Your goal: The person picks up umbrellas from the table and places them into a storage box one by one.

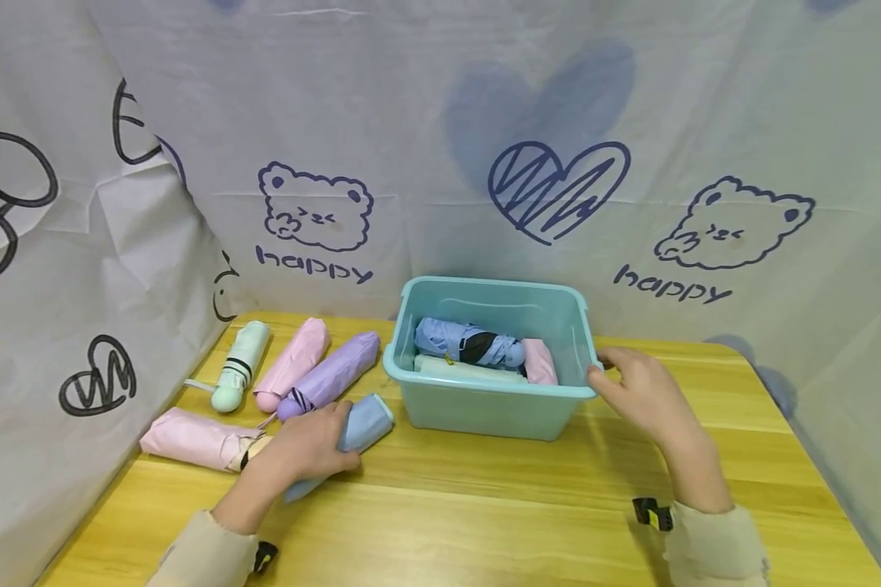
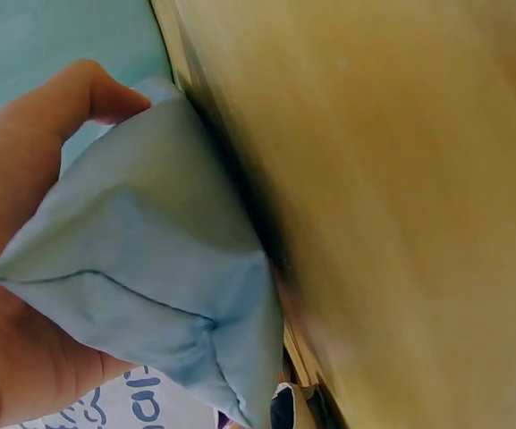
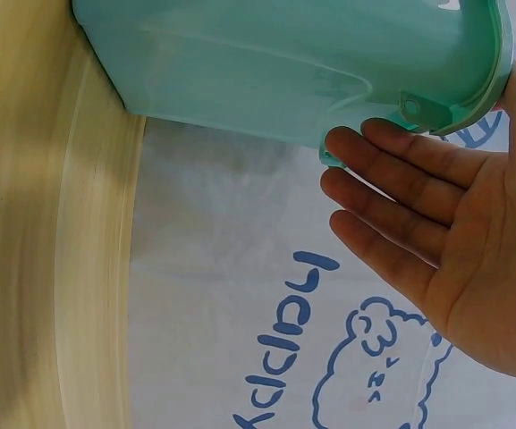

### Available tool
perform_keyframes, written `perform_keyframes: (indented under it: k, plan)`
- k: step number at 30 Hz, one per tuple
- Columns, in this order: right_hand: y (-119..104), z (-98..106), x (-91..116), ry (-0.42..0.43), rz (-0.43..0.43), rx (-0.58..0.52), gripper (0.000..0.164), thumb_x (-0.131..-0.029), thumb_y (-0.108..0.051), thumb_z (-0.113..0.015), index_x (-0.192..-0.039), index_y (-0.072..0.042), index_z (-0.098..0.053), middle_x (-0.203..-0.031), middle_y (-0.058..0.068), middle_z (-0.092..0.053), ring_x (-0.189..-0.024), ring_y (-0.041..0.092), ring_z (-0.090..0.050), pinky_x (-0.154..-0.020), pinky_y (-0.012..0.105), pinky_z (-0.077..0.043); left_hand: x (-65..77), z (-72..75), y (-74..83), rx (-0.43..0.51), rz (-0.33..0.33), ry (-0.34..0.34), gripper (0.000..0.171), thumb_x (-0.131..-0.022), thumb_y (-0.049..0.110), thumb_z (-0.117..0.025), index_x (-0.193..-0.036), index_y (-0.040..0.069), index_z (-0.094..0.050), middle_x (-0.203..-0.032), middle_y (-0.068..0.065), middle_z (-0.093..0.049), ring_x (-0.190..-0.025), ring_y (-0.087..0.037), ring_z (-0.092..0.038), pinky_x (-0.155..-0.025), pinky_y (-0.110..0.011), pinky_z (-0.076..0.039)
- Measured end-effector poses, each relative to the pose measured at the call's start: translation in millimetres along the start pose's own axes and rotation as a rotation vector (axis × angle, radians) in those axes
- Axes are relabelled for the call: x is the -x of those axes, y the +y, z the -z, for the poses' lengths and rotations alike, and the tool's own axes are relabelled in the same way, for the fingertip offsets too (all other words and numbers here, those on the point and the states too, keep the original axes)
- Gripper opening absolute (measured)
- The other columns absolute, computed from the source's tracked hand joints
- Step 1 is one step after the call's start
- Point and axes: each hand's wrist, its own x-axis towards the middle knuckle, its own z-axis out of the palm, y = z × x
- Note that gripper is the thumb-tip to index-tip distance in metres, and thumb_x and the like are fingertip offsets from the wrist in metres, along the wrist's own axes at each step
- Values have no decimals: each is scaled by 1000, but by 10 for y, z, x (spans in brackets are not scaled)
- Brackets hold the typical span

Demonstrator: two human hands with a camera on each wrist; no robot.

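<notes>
My left hand (image 1: 312,444) grips a light blue folded umbrella (image 1: 367,422) just above the table, left of the teal bin. Close up in the left wrist view, the umbrella's fabric (image 2: 141,214) lies between thumb and fingers. At the bin's right end, my right hand (image 1: 649,395) touches the rim with its thumb; the fingers (image 3: 410,179) extend nearly straight beside the outer wall in the right wrist view. Inside the teal bin (image 1: 484,412) lie a blue umbrella (image 1: 448,336), a pale green one (image 1: 462,371) and a pink one (image 1: 539,363).
Left of the bin lie a mint umbrella (image 1: 242,363), a pink umbrella (image 1: 294,363), a purple umbrella (image 1: 338,375) and a pale pink umbrella (image 1: 191,440) on the wooden table (image 1: 470,522). A printed white cloth (image 1: 440,220) hangs behind and at the sides.
</notes>
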Motion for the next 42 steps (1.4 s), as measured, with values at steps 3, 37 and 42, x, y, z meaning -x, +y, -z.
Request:
perform_keyframes:
  k: [3, 37, 42]
  plan:
    - [-5, -2, 1, -3, -7, 0, 42, -98, -27, -53, -125, 1, -69, -119, 19, -71, -103, 36, -65, -91, 58, -53, 14, 8, -13, 35, 7, 20, 69, -75, 39, -78, -127, -1, -56, -95, -5, -62, -76, -17, -57, -65, -41, -53]
    - [-25, 10, 3, -16, -23, -2, 46, -99, -30, -53, -128, 2, -67, -123, 22, -70, -108, 40, -65, -95, 60, -52, -114, 618, 78, 260, 28, 435, 77, -86, 34, -64, -150, 2, -39, -124, -19, -62, -97, -33, -62, -80, -52, -55]
    - [-28, 9, 0, -10, -19, -8, 45, -98, -29, -53, -127, 2, -68, -121, 20, -70, -103, 37, -65, -91, 58, -53, -211, 773, 192, 256, -4, 413, 81, -84, 34, -64, -154, 5, -36, -124, -16, -61, -99, -32, -61, -81, -51, -54]
